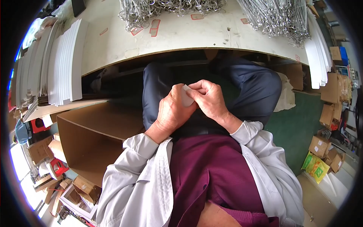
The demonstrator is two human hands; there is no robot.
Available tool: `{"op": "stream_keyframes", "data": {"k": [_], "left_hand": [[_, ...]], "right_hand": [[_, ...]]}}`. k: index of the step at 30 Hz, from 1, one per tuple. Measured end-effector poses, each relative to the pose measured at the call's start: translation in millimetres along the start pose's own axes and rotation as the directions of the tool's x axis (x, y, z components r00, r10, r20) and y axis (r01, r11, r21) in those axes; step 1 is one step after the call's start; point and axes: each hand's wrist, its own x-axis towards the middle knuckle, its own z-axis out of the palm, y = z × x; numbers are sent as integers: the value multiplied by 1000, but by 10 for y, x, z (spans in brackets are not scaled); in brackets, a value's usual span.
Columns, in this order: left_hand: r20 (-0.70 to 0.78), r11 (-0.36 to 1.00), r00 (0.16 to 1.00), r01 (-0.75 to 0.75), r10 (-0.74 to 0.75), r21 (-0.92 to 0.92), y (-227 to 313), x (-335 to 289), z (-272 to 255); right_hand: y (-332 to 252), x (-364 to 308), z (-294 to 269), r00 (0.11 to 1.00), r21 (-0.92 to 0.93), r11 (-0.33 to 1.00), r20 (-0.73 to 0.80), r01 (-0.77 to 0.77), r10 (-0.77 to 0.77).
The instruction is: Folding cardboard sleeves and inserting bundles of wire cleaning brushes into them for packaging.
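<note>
Both hands at centre frame, working a small, flat, white piece (186, 99), paper or thin plastic (cannot tell which), held above the gap between the wearer's knees. Left hand (173, 108): fingers curled, gripping the piece from its left side. Right hand (209, 100): thumb and fingers pinched together at the piece's upper right edge; exact fingertip contact partly hidden. Step in hand, judged: fine two-handed fingertip handling of this piece. Next move, judged, calls for a steady left hold and a light, precise right pinch, without creasing the sheet. Surroundings: off-white tabletop (181, 39) across upper frame, bearing shiny wire pieces with looped ends (278, 19), upper right; stacked long white strips (66, 62), upper left; open brown cardboard box (81, 145), left of frame.
</note>
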Motion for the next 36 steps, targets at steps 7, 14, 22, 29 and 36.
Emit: {"op": "stream_keyframes", "data": {"k": [7,14,22,29,36], "left_hand": [[23,997,998,62,-61,-45,25,-14,23],[1,996,999,46,-46,-71,-7,-32,37],[-60,997,998,7,-11,-73,-5,-44,16],[-13,991,999,34,-36,-128,-77,-42,1],[-41,991,997,63,-68,-122,-157,-41,54]], "right_hand": [[-63,92,-138,956,161,942,49,-293,289],[-82,82,-95,972,99,967,5,-236,237],[57,-85,47,970,-130,969,-95,212,-225],[205,-123,24,912,-373,840,48,395,-407],[225,-133,73,916,-323,859,91,398,-390]]}}
